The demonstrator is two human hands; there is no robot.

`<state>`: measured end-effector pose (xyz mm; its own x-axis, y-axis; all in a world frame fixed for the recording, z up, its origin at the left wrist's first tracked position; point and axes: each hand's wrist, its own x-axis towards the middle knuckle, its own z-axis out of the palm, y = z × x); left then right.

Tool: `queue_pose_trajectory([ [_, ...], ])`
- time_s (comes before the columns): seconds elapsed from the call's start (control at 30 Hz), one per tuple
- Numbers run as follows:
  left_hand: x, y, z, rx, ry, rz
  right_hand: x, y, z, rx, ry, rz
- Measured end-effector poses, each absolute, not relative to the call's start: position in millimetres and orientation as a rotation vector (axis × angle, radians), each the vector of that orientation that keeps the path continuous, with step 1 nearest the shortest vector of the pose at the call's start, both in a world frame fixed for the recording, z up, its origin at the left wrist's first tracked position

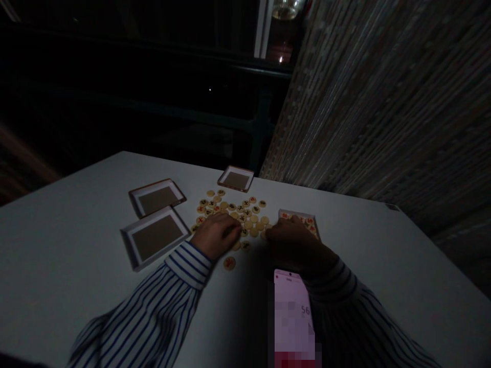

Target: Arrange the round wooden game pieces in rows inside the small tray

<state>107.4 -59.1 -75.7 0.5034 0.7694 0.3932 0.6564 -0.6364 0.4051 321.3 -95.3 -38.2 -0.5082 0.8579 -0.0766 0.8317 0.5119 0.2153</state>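
Observation:
Several round yellow game discs point(233, 210) with red or black marks lie scattered on a white table point(76, 230). My left hand point(217, 234) rests knuckles up on the near edge of the pile, fingers curled over some discs. My right hand point(293, 240) lies in shadow just right of the pile, touching the near side of a small tray point(303, 220) that holds discs with red marks. Its fingers are bent, and what they hold, if anything, is hidden. One disc point(229, 263) lies apart, close to my left wrist. Both sleeves are blue-and-white striped.
Two shallow rectangular trays point(157, 197) point(153, 237) lie left of the pile, and a smaller square one point(236, 179) lies behind it. A lit phone screen point(293, 317) sits by my right forearm. A woven wall point(383, 102) rises at the right. The room is dark.

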Motion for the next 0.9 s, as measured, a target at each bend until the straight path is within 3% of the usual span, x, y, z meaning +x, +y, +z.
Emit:
queue_pose_trajectory([
  [0.57,114.1,-64.3,-78.4,2.557,1.176,0.880,322.1,-93.8,-30.0,1.483,2.674,0.193],
  [0.9,114.7,-64.9,-79.2,2.572,1.137,0.951,336.1,-90.2,-6.1,1.637,2.946,-0.526],
])
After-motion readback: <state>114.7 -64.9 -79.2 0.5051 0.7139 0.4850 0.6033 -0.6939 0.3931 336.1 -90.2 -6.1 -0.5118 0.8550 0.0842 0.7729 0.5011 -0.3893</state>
